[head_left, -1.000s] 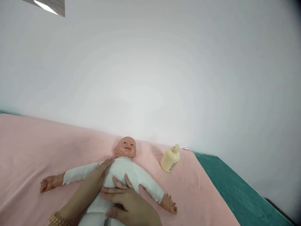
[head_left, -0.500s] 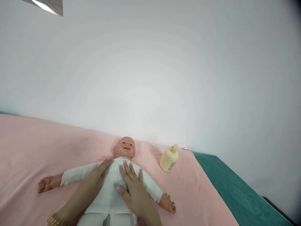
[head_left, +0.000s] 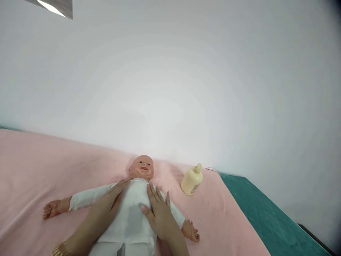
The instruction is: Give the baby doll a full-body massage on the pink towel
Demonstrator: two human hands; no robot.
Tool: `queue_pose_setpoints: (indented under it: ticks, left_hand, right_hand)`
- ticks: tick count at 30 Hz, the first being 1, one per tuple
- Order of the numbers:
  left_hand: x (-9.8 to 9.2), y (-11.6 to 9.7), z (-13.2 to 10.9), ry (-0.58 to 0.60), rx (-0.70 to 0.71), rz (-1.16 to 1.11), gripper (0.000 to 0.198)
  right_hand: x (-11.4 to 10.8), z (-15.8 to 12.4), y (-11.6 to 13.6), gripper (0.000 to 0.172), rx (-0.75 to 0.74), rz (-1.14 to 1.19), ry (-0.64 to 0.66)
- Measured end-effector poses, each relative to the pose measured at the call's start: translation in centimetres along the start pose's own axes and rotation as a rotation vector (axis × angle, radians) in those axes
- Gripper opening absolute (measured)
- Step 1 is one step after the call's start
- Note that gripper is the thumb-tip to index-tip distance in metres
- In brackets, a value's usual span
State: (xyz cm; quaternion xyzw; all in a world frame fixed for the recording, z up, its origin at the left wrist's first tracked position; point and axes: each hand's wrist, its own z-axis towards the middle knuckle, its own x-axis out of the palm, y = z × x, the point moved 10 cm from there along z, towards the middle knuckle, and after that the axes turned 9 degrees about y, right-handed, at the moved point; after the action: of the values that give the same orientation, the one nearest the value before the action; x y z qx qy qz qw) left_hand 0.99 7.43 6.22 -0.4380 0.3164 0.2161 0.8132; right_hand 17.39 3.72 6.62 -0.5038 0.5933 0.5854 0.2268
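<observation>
A baby doll point(head_left: 135, 206) in white long-sleeved clothes lies on its back, arms spread, its head toward the wall. Flat against the side of its chest, at the left of the picture, rests my left hand point(head_left: 114, 199), fingers stretched toward the doll's shoulder. My right hand point(head_left: 161, 215) lies on the other side of the chest with fingers spread and the thumb pointing inward. Neither hand grips anything. A pale yellow pump bottle point(head_left: 191, 179) stands upright beyond the doll's arm, to the right of my right hand.
A pink cloth point(head_left: 223, 217) covers the surface under the doll. To the right shows a green surface point(head_left: 255, 199), with a dark rail point(head_left: 314, 238) along its far edge. The pale wall point(head_left: 170, 89) rises directly behind the doll's head.
My right hand has slid to the right across the doll's chest, from nearer the middle toward its side. My left hand, the doll and the bottle stay almost where they were.
</observation>
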Motion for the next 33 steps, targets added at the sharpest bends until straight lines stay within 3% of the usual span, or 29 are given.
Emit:
queue_pose_setpoints:
  ticks: [3,8,10,22,33]
  left_hand:
    - [0.1,-2.2,-0.1,0.097,0.080,-0.023,0.039]
    - [2.5,-7.0,-1.4,0.480,0.309,-0.122,0.034]
    - [2.6,-7.9,-1.6,0.516,0.336,-0.140,0.034]
    - [2.4,-3.8,-0.4,0.267,0.221,0.060,0.045]
    - [2.7,-2.3,-0.7,0.202,0.170,0.081,0.052]
  right_hand:
    - [-0.1,-0.2,-0.5,0.064,0.027,-0.021,0.015]
    - [-0.2,-0.3,-1.1,0.058,0.069,-0.023,0.046]
    - [-0.3,-0.3,-1.2,0.057,0.068,-0.024,0.045]
    - [-0.5,-0.3,-1.0,0.056,0.063,-0.011,0.026]
    - [-0.4,-0.3,-1.1,0.057,0.072,-0.021,0.036]
